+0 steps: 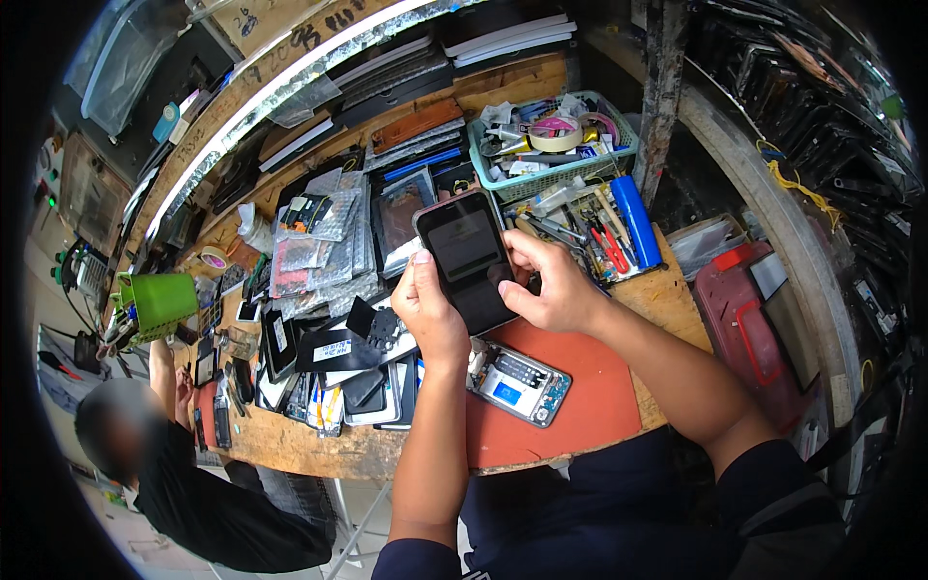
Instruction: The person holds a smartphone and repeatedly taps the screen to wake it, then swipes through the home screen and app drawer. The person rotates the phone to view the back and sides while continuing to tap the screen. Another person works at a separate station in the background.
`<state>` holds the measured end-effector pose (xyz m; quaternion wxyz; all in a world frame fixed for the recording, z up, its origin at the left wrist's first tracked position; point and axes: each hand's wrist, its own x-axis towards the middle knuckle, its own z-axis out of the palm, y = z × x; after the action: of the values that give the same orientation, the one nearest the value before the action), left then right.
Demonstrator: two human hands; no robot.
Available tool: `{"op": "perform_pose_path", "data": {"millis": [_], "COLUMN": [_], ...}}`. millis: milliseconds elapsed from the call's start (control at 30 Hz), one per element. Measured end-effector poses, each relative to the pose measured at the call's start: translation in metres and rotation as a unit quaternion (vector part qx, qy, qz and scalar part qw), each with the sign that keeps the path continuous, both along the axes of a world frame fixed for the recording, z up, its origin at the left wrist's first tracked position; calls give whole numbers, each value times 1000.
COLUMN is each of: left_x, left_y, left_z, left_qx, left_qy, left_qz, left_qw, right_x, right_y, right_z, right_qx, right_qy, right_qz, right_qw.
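Observation:
A dark smartphone (468, 253) is held up above the bench between both my hands, its screen toward me and dimly lit. My left hand (427, 311) grips its left edge, thumb along the side. On the opposite edge, my right hand (553, 280) holds it with curled fingers, and the thumb rests over the lower part of the screen. Below lies an opened phone (522, 384) with its inner parts and a blue patch showing. It rests on a red-brown mat (590, 387), touched by neither hand.
Stacked phone parts (358, 377) and bubble-wrapped packs (324, 242) crowd the bench to the left. Behind stands a teal basket (556, 166) of tapes and tubes. Hand tools (609, 242) and a blue roll (635, 222) lie right. Another person (213, 493) works at far left.

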<state>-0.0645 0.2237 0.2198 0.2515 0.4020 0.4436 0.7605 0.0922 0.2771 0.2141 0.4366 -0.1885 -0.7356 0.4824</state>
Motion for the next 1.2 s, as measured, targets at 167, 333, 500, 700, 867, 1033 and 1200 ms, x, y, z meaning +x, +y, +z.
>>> {"op": "perform_pose_path", "data": {"millis": [167,333,500,700,867,1033,1200], "left_x": [-1,2,1,1,1,4,3], "left_y": [-2,-1,-2,-2,-1,-2,-2], "left_z": [0,2,1,3,-2,2,1], "left_qx": [-10,5,4,3,1,-2,2], "left_qy": [-5,-3,-2,-3,-6,-2,6], "left_qz": [-4,-9,-12,-15,-13,2,-3], "left_qw": [1000,1000,1000,1000,1000,1000,1000], "right_x": [1,2,-1,1,-2,2,0], "right_y": [-4,-5,-3,-1,-3,-2,0], "right_z": [6,7,5,3,4,3,-2], "right_qx": [5,3,-9,3,14,-2,-1], "right_qy": [1,5,22,-10,0,0,11], "right_qz": [-11,-10,-5,-10,-21,-6,-4], "right_qw": [1000,1000,1000,1000,1000,1000,1000]}}
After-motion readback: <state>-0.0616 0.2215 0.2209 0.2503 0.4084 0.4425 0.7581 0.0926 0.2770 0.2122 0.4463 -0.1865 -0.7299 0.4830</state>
